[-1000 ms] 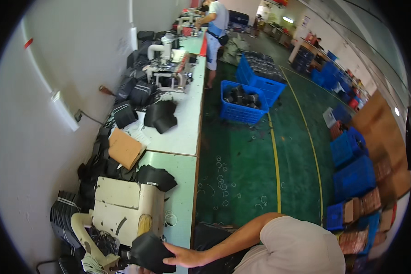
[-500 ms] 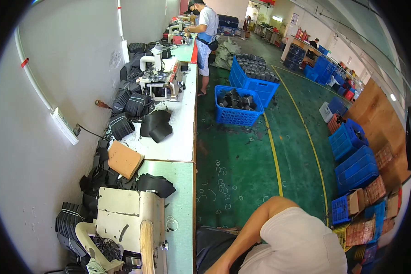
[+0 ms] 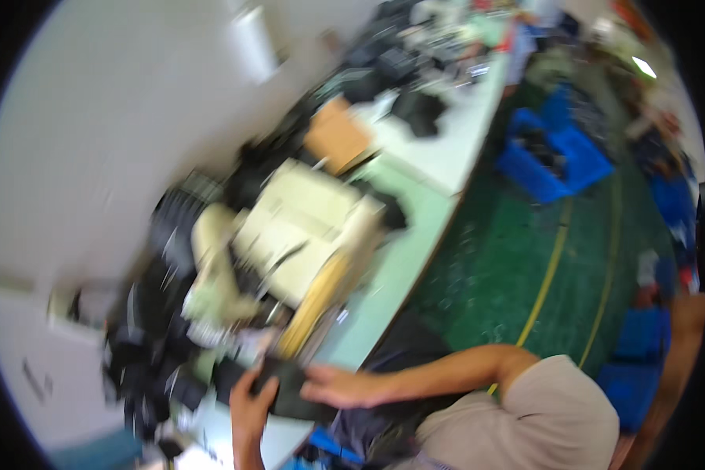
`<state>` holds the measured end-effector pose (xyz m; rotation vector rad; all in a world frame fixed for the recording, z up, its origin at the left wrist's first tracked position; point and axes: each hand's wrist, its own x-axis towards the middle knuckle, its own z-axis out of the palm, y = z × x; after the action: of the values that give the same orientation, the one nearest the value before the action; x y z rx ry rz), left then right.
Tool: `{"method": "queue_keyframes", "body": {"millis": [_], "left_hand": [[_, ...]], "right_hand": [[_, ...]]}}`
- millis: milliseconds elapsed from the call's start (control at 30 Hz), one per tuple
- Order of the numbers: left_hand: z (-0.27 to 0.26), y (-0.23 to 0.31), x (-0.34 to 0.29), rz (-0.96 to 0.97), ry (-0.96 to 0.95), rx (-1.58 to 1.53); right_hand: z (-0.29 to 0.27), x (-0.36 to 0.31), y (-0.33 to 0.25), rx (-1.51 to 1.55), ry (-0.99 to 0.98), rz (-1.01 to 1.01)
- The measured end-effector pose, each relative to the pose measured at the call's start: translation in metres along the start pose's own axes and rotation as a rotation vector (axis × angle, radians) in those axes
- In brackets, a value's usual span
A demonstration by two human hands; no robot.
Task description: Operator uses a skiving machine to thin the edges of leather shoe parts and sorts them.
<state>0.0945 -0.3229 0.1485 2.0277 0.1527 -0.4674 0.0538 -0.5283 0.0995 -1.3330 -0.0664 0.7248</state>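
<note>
The picture is smeared by motion. Flat black pieces [image 3: 288, 385] of sheet material, perhaps stacked, lie at the near end of the bench by a cream machine [image 3: 301, 219]. My left hand [image 3: 251, 403] rests on them, thumb and fingers spread apart. From the right, my right hand [image 3: 348, 386] reaches across with its fingers stretched out flat against the same pieces. Beside my hands stands the machine's yellowish front edge [image 3: 315, 305]. Its curved cream arm [image 3: 211, 251] is on the wall side. What lies beneath my fingers is hidden.
Dark bundled pieces [image 3: 176, 219] crowd the wall side of the bench. A tan block [image 3: 338, 135] lies beyond the machine, near another black piece [image 3: 419, 111]. Blue crates [image 3: 552, 160] stand on the green floor [image 3: 486, 266] with yellow lines. Farther machines are blurred.
The view has swung down and toward the left, so the machine now sits mid-picture, tilted. Both my hands have come into view on the black pieces; earlier only my right arm showed.
</note>
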Motion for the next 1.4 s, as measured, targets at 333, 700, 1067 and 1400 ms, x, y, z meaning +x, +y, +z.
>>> {"method": "queue_keyframes", "body": {"millis": [333, 700, 1067, 1400], "left_hand": [[-0.019, -0.003, 0.031, -0.292, -0.045, 0.109], [-0.008, -0.009, 0.039, -0.214, -0.116, -0.327], [0.001, 0.017, 0.059, -0.072, 0.03, 0.27], [0.002, 0.001, 0.049, -0.223, -0.017, 0.04]], "right_hand": [[0.022, 0.021, 0.008, 0.653, -0.024, 0.22], [-0.001, 0.025, 0.006, 0.674, 0.187, 0.183], [0.026, 0.013, 0.007, 0.79, 0.249, 0.027], [0.019, 0.007, 0.001, 0.849, 0.376, 0.014]]}}
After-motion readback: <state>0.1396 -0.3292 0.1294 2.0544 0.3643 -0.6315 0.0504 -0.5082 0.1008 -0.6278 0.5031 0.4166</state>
